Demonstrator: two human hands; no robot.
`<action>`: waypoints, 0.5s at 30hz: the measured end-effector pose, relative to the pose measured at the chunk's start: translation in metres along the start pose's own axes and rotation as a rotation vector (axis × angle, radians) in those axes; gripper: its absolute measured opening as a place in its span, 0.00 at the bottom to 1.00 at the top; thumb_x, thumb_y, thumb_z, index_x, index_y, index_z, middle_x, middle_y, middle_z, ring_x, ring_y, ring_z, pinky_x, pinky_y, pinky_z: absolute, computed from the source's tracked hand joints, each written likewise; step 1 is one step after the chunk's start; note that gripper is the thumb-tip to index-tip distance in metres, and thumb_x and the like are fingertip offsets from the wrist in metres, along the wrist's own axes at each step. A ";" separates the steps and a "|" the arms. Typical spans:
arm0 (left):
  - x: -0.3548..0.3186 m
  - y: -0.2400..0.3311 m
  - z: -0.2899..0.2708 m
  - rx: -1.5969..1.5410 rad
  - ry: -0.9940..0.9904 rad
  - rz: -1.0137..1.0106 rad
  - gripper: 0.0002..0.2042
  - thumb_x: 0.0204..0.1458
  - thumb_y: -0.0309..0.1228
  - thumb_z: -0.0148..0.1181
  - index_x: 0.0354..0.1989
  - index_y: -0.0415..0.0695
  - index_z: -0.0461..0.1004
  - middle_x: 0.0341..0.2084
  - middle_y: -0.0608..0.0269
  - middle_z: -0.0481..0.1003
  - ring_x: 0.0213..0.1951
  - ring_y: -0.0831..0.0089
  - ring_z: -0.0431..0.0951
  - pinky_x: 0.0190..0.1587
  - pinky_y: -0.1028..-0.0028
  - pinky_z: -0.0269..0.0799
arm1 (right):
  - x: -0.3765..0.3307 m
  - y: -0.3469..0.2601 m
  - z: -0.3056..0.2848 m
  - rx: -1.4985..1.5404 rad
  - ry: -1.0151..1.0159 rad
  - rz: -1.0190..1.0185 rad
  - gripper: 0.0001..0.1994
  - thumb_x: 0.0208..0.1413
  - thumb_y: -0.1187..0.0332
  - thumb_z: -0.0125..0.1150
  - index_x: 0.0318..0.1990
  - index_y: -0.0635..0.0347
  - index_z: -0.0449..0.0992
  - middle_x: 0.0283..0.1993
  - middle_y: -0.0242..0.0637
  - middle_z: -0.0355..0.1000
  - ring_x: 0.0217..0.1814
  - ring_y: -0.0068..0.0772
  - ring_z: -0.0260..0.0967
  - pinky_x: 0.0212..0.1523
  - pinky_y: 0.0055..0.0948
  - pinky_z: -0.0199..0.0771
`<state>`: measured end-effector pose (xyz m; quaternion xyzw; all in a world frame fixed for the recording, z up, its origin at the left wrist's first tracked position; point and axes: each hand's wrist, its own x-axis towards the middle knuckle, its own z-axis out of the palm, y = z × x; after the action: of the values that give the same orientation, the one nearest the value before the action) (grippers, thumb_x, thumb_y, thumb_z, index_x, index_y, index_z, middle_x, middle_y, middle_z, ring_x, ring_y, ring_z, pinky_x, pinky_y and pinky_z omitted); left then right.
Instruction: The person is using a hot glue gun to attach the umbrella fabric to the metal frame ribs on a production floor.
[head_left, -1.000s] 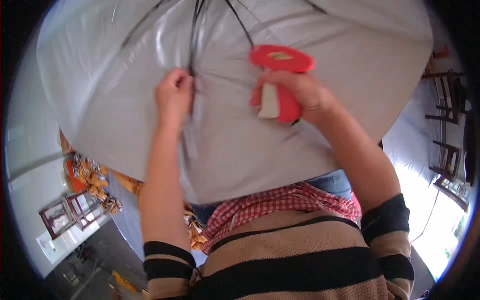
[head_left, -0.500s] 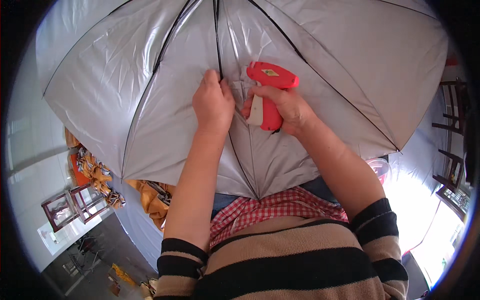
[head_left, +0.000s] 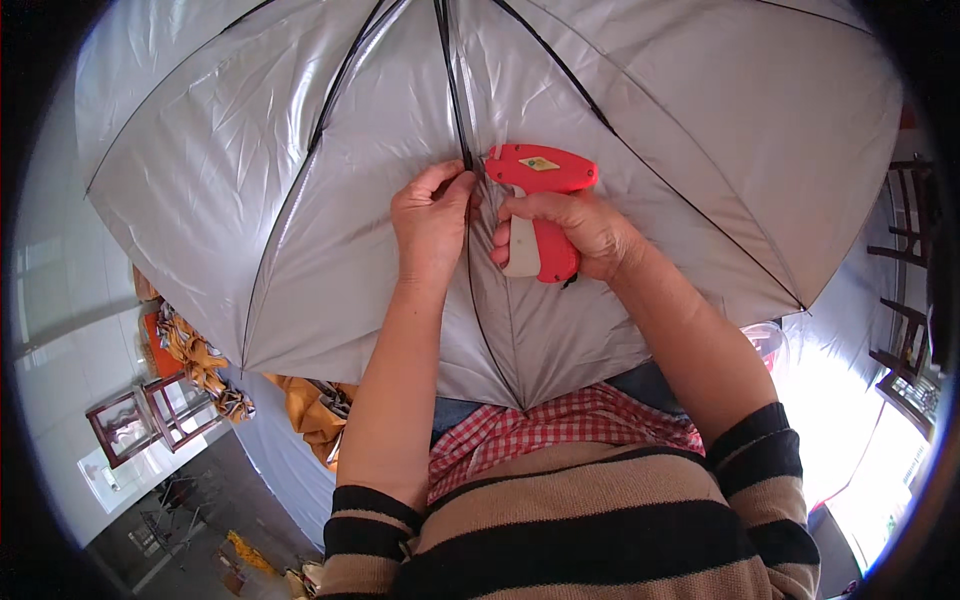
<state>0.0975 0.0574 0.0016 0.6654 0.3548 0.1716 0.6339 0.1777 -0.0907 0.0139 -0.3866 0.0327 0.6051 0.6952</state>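
An opened umbrella [head_left: 370, 255], its silver inner side toward me, spreads across my lap. My left hand [head_left: 430, 215] pinches a black umbrella rib [head_left: 458, 110] together with a fold of the fabric behind it. In my right hand [head_left: 575, 225] is a red tagging gun [head_left: 545, 168] with a whitish trigger, my fingers wrapped round its grip. The gun's nose points left and meets the rib and fabric right beside my left fingertips. Its needle tip is hidden there.
Bundled orange-brown cloth [head_left: 310, 415] lies to the left of my lap, with more patterned cloth [head_left: 195, 365] beyond. A brown wooden chair [head_left: 150, 415] stands farther left. On the right are a clear plastic container [head_left: 768, 340] and dark wooden chairs [head_left: 905, 235].
The tagging gun has come slightly down and turned more level, its nose now against the rib. My left hand has shifted lower and right, drawing the rib toward the gun.
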 end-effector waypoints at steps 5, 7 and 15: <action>-0.001 0.005 0.002 -0.014 -0.022 0.003 0.07 0.49 0.23 0.58 0.35 0.34 0.76 0.21 0.66 0.74 0.21 0.82 0.70 0.24 0.79 0.67 | 0.005 0.003 -0.004 0.030 -0.076 0.003 0.11 0.50 0.66 0.59 0.35 0.65 0.71 0.31 0.44 0.74 0.32 0.41 0.75 0.37 0.37 0.76; -0.002 0.007 0.003 -0.010 -0.022 -0.004 0.07 0.49 0.23 0.58 0.35 0.34 0.77 0.21 0.66 0.74 0.21 0.82 0.70 0.24 0.79 0.67 | 0.006 0.003 -0.005 0.018 -0.082 0.003 0.11 0.50 0.66 0.59 0.35 0.65 0.71 0.31 0.44 0.74 0.32 0.41 0.75 0.37 0.37 0.76; 0.000 -0.002 0.005 0.075 0.007 0.114 0.06 0.49 0.22 0.58 0.34 0.35 0.77 0.20 0.67 0.74 0.20 0.83 0.68 0.23 0.80 0.66 | 0.012 0.001 -0.004 0.032 -0.087 0.041 0.09 0.50 0.66 0.58 0.34 0.64 0.72 0.30 0.43 0.74 0.31 0.41 0.75 0.37 0.37 0.76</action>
<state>0.1010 0.0537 -0.0010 0.7073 0.3248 0.1961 0.5965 0.1812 -0.0836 0.0044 -0.3478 0.0200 0.6350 0.6895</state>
